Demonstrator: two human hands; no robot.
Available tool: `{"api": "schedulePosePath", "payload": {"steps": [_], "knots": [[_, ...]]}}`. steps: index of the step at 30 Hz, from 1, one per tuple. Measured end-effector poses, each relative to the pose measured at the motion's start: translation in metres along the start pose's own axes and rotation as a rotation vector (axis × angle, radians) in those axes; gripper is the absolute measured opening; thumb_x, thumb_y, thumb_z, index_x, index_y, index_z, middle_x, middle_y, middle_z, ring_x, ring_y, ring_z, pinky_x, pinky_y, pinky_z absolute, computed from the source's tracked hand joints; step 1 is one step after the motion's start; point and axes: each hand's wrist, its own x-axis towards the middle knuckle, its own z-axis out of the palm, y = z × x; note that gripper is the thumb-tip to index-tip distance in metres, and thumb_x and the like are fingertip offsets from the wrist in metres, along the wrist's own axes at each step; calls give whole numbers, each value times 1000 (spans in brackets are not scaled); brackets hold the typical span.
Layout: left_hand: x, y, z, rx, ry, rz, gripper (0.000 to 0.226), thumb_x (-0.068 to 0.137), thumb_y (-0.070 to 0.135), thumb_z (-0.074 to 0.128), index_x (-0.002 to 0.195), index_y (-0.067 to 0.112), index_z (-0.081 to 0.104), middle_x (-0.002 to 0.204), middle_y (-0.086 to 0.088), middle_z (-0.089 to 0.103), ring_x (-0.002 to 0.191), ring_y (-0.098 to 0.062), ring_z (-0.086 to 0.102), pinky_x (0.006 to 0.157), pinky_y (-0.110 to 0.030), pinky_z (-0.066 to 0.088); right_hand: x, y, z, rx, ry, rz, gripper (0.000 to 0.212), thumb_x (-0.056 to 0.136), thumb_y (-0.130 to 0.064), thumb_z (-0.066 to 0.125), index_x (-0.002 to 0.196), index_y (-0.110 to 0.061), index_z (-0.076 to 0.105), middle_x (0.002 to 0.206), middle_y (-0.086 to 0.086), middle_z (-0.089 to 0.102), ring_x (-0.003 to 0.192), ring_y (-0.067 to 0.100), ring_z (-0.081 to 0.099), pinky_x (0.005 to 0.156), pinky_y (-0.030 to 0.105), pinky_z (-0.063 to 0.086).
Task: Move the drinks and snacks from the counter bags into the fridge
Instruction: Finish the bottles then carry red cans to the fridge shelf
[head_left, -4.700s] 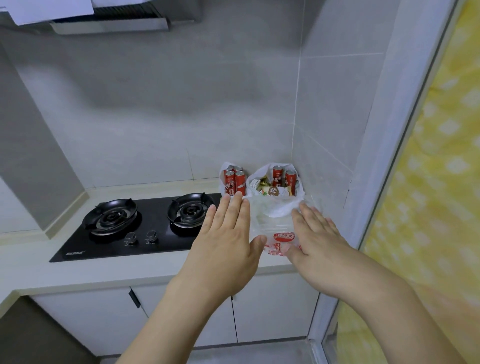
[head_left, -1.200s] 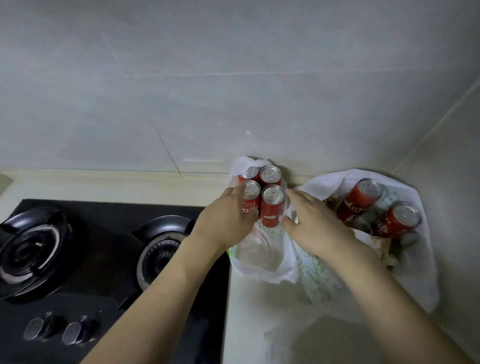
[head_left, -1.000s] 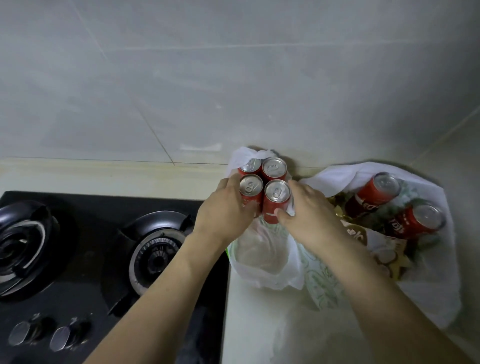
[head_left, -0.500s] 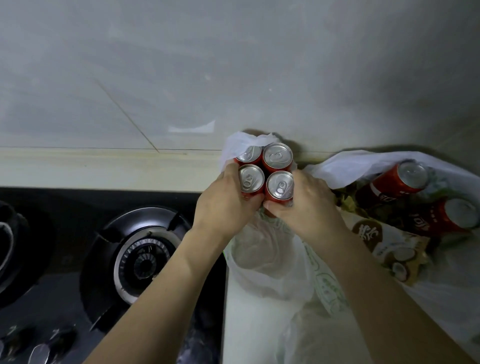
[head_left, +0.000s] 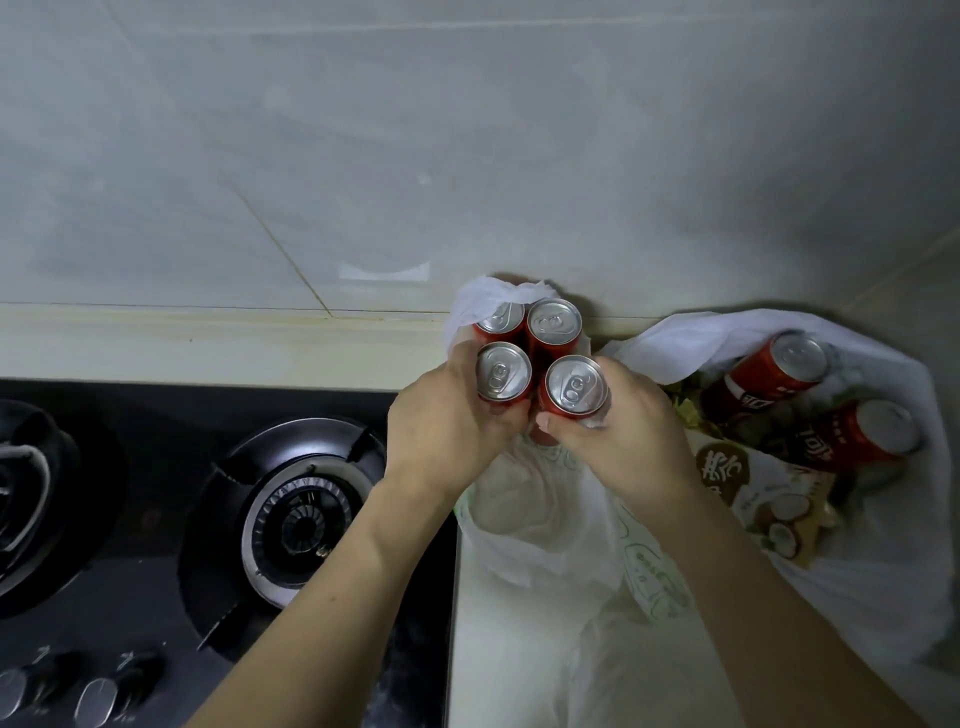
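Observation:
Several red soda cans stand upright in a white plastic bag (head_left: 524, 525) against the back wall. My left hand (head_left: 447, 421) grips the front left can (head_left: 503, 370). My right hand (head_left: 623, 431) grips the front right can (head_left: 575, 385). Two more cans (head_left: 552, 325) stand just behind them. A second white bag (head_left: 883, 571) to the right holds two tilted red cans (head_left: 769, 371) and a snack packet (head_left: 753, 493) with coconut pictures.
A black gas hob (head_left: 130, 519) with a burner (head_left: 301, 519) and knobs (head_left: 98, 696) lies to the left. The pale counter (head_left: 498, 649) runs between hob and bags. Grey tiled walls (head_left: 467, 156) close the back and right corner.
I have moved in from a distance to the bags. Both hands have closed on the two front cans, and the view has tilted further down over them.

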Motion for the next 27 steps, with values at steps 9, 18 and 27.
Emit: {"api": "schedulePosePath", "payload": {"steps": [9,18,27], "knots": [[-52,41,-90,-270,179,71,51,65,64,64,103,35,47,84,15,68,79,-9,65,70,-36,53,-48,-66,-61,251,197,-96,49,63,-51,81,103,-40,56,95,-22,67,91,-4,63,78,23,52],[-141,82,-189,-712,430,296,36,78,48,73,104,36,52,96,27,67,83,3,67,64,-7,47,-123,-157,-116,748,316,-284,42,70,-60,77,105,-49,57,103,-17,70,90,2,69,71,17,54],[-205,69,-233,-986,480,314,41,82,50,71,114,32,52,106,-1,69,94,-23,71,84,-46,58,-179,-216,-118,858,304,-304,32,71,-53,74,98,-41,62,95,-2,71,86,20,71,76,47,60]]}}
